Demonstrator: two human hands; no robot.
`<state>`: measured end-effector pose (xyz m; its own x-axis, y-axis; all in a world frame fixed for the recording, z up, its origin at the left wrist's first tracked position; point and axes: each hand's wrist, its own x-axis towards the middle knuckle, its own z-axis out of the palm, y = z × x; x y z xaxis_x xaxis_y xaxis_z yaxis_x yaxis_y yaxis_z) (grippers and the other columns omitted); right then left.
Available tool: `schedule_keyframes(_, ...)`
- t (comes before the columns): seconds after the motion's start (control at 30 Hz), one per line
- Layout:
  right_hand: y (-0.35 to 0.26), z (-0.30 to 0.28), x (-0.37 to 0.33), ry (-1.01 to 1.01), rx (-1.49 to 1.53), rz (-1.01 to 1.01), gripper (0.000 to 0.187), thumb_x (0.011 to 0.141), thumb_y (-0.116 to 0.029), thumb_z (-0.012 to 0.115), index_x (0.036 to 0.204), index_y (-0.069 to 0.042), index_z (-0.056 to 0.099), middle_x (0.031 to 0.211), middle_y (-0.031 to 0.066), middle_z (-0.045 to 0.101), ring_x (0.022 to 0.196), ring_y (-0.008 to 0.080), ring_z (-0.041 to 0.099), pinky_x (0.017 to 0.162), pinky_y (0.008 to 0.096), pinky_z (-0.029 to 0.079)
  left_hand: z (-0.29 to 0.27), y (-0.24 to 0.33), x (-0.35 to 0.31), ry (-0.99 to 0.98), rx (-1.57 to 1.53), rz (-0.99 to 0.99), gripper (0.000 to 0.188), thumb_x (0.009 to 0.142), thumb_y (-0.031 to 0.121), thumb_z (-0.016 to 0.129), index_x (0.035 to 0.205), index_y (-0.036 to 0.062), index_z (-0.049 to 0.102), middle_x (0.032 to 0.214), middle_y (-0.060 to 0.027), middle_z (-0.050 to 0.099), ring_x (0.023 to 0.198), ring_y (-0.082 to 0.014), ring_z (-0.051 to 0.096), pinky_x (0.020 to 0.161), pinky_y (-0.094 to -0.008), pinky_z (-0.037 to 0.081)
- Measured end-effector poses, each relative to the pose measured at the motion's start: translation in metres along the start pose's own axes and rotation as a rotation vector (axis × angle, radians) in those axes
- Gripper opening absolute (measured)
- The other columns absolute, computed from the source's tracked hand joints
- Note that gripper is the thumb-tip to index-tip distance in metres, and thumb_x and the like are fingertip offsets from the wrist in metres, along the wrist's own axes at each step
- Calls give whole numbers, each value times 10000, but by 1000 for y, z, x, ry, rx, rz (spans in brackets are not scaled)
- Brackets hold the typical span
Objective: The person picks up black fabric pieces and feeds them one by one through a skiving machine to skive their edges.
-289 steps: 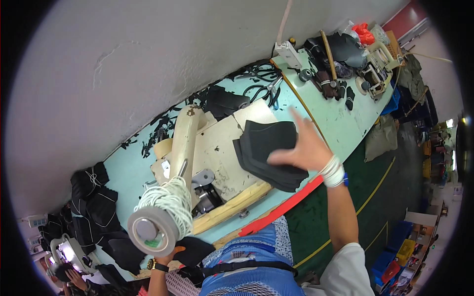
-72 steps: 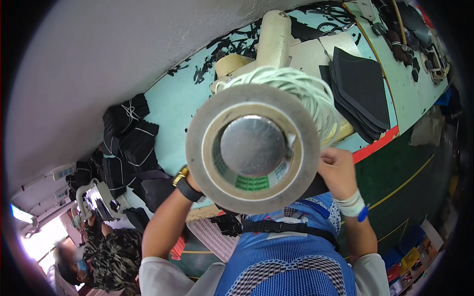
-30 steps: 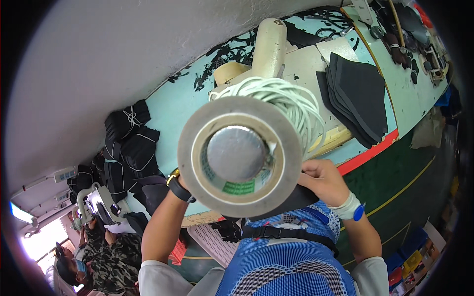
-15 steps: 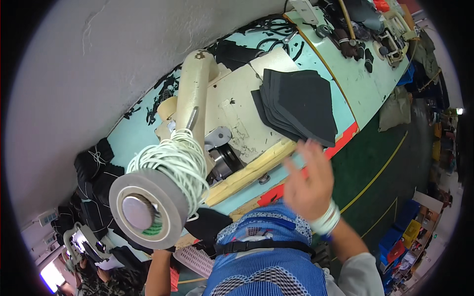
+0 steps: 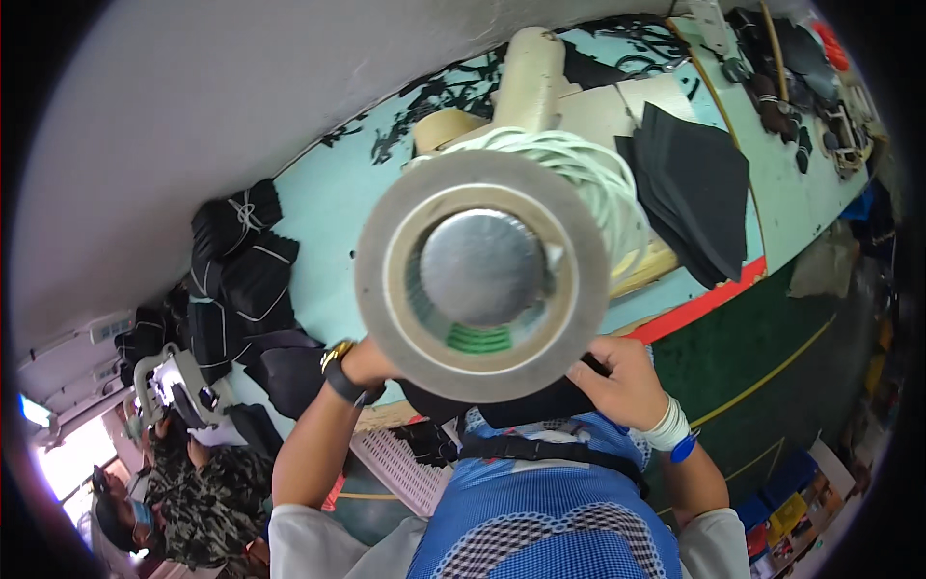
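A large grey ring, like a tape roll around a silver knob, sits on the end of a cream machine arm and hides much of the middle. Pale cord is looped behind it. My right hand is closed, thumb against fingers, on the edge of a black fabric piece above my lap. Only the back of my left hand shows left of the ring; its fingers are hidden behind it. Dark flat cut pieces lie stacked right of the machine.
Tied black bundles stand on the left of the pale blue table. Black scraps lie along the wall. A co-worker in camouflage works at another machine at lower left. A pink perforated seat is below.
My right hand has come down from near the stacked pieces to the black fabric at my lap. My left hand has risen into view beside the ring. The view has shifted left.
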<state>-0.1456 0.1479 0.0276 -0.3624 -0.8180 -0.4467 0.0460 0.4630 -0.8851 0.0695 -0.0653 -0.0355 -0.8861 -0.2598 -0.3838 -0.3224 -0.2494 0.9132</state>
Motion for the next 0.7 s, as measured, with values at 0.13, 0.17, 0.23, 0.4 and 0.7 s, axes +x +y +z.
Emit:
schedule_keyframes(0.13, 16, -1, 26, -85, 76, 101, 228, 898, -148, 659, 933, 76, 677, 723, 57, 658, 688, 53, 553, 613, 241, 461, -16, 31, 19, -267, -820, 22, 689, 959, 483, 487, 1405, -22, 343, 1121, -315, 577, 928, -427, 660, 566, -512, 607)
schedule_keyframes(0.17, 16, 0, 29, -53, 197, 125, 241, 900, -151, 661, 923, 89, 675, 745, 52, 665, 697, 57, 557, 616, 238, 462, -27, 23, 14, -221, -860, -80, 758, 943, 566, 424, 1412, -23, 335, 1101, -347, 567, 887, -445, 665, 568, -492, 606)
schedule_keyframes(0.23, 9, -7, 29, 23, 216, 125, 240, 895, -129, 669, 903, 111, 666, 784, 42, 674, 696, 64, 563, 611, 239, 467, -25, 26, 16, -222, -916, -235, 855, 919, 683, 319, 1404, -20, 354, 1044, -405, 547, 802, -438, 672, 562, -404, 593)
schedule_keyframes(0.4, -12, -32, -18, 214, -7, 189, 144, 854, -33, 674, 929, 90, 679, 807, 84, 709, 758, 90, 644, 679, 236, 524, 32, 72, 36, -19, 443, -64, 400, 978, 366, 521, 1075, -11, 614, 851, -167, 658, 671, -205, 660, 518, -270, 534)
schedule_keyframes(0.7, -30, -82, 22, 710, -1166, -566, 136, 801, -8, 645, 926, 47, 643, 1009, 198, 673, 952, 336, 657, 816, 375, 548, -8, -93, -64, 191, 1548, -4, 739, 646, 645, 750, 990, 15, 573, 787, -145, 659, 768, -352, 664, 687, -426, 528)
